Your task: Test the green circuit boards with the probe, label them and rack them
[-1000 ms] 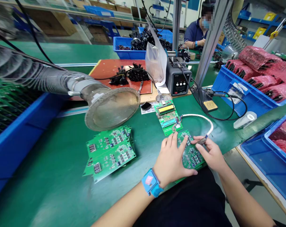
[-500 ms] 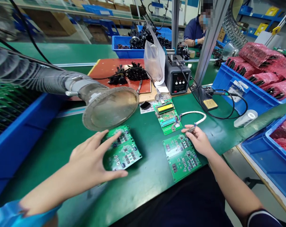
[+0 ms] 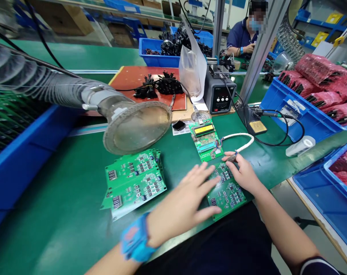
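Observation:
My left hand (image 3: 187, 196), a blue band on its wrist, is open with fingers spread over the left edge of a green circuit board (image 3: 229, 193); whether it touches is hard to see. My right hand (image 3: 242, 170) pinches a small connector (image 3: 232, 157) at the end of a white-sleeved cable (image 3: 245, 145), at the board's upper edge. That cable runs to a programmer board (image 3: 207, 141) with a yellow display. Farther left, more circuit boards (image 3: 136, 183) lie in an uneven stack, digit displays on their left side.
A fume extraction hose (image 3: 136, 126) hangs over the boards at left. Behind the programmer stand a soldering station (image 3: 220, 93) and an iron holder (image 3: 255, 122). Blue bins (image 3: 302, 110) with pink-wrapped boards line the right side. A co-worker (image 3: 242, 34) sits across the bench.
My left hand has left the stack at left, where a board now lies on top, and moved right to the other board. My right hand stays at the connector.

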A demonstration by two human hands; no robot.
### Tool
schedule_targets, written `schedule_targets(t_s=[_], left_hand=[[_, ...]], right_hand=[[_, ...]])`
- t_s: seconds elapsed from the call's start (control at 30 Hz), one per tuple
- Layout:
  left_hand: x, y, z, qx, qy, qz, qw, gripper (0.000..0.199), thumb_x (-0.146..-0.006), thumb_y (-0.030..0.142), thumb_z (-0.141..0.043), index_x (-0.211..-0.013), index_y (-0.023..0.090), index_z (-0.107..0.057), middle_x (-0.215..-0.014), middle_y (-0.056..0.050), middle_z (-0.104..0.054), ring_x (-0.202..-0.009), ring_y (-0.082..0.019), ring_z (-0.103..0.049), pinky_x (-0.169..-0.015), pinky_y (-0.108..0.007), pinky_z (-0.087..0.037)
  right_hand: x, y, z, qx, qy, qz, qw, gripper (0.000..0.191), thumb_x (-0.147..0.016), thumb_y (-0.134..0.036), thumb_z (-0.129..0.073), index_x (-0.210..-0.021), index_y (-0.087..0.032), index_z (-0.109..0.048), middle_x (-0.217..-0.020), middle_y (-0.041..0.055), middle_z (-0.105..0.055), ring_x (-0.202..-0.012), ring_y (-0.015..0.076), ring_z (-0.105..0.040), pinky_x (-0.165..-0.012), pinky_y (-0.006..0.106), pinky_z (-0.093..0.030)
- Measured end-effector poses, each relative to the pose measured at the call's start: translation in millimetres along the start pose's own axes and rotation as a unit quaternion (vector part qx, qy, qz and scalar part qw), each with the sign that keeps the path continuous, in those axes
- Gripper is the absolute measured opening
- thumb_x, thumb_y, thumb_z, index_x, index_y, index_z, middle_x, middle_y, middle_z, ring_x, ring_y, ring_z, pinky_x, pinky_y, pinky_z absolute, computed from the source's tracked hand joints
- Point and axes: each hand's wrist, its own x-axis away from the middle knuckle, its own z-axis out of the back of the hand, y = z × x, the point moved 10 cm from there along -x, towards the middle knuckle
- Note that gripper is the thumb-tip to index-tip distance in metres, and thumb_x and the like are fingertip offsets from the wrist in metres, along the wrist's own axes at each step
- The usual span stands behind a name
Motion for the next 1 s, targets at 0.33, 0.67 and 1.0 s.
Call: schedule_targets(t_s=[0.33,0.67,1.0], left_hand=[[-34,13,-37.0,0.064,0.035,0.022,0.997,0.078,-0.062,0.057,-0.078,-0.122,0.012,-0.055,-0.122,-0.019,-0.057,-0.115,-0.036,-0.052,-0.098,-0.054,-0.041],[-38,12,-42.4,0.081,0.038,0.07,0.994,0.081,-0.055,0.046,-0.074,-0.123,0.008,-0.054,-0.121,-0.019,-0.055,-0.114,-0.038,-0.049,-0.102,-0.056,-0.034],[-40,11,-44.1,0.068,0.012,0.069,0.995,0.089,-0.052,0.051,-0.076,-0.127,0.007,-0.054,-0.12,-0.019,-0.054,-0.112,-0.037,-0.048,-0.099,-0.052,-0.036]], right_hand=[[0,19,-2,-0.089,0.039,-0.03,0.995,0.022,-0.09,-0.026,-0.052,-0.111,-0.02,-0.056,-0.102,0.0068,-0.071,-0.096,0.0179,-0.068,-0.089,0.033,-0.054],[-3,21,-1,-0.096,0.042,-0.05,0.993,0.014,-0.086,-0.028,-0.057,-0.096,-0.02,-0.061,-0.094,0.0067,-0.072,-0.091,0.0201,-0.069,-0.084,0.034,-0.055],[-1,25,0,-0.164,0.047,-0.094,0.981,0.014,-0.083,-0.032,-0.06,-0.088,-0.02,-0.064,-0.092,0.0067,-0.073,-0.084,0.0196,-0.069,-0.074,0.032,-0.055]])
